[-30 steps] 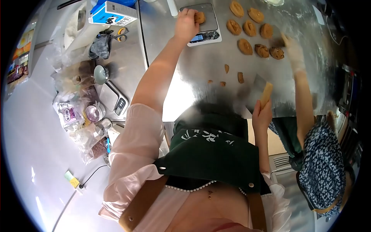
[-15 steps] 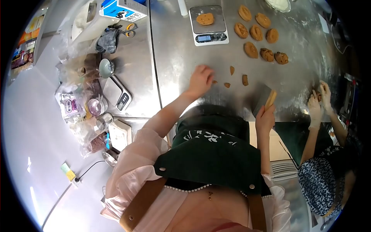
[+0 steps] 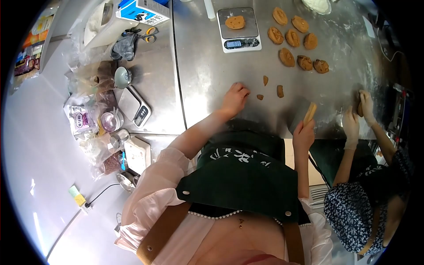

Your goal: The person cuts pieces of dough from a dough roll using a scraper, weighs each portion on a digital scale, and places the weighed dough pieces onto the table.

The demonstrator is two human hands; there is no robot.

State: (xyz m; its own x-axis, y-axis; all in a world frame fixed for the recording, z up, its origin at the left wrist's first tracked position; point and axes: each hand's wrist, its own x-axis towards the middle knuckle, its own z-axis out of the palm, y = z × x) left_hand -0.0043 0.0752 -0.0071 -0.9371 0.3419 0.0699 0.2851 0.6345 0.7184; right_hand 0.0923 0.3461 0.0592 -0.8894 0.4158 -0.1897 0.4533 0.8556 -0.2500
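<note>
My left hand (image 3: 235, 100) rests low over the steel table, its fingers curled together at the tips. Whatever is under or between them is hidden. Just to its right lie small brown dough scraps: a crumb (image 3: 259, 97), a thin sliver (image 3: 265, 80) and a block-shaped piece (image 3: 280, 91). My right hand (image 3: 303, 134) is wrapped round the wooden handle of a bench scraper (image 3: 310, 113), whose metal blade blends into the table's shine. A brown dough piece (image 3: 235, 22) lies on the digital scale (image 3: 242, 45), beyond my hands.
Several dough pieces (image 3: 293, 38) are grouped at the back right. On the right, a co-worker's gloved hands (image 3: 351, 126) handle a dough piece. To the left are a second scale (image 3: 130, 106), a bowl (image 3: 123, 77), scissors (image 3: 150, 35) and a milk carton (image 3: 143, 12).
My left hand has moved slightly right and down, and the small scrap beside its fingertips is out of sight. The bench scraper stays in my right hand. The co-worker's hands have shifted.
</note>
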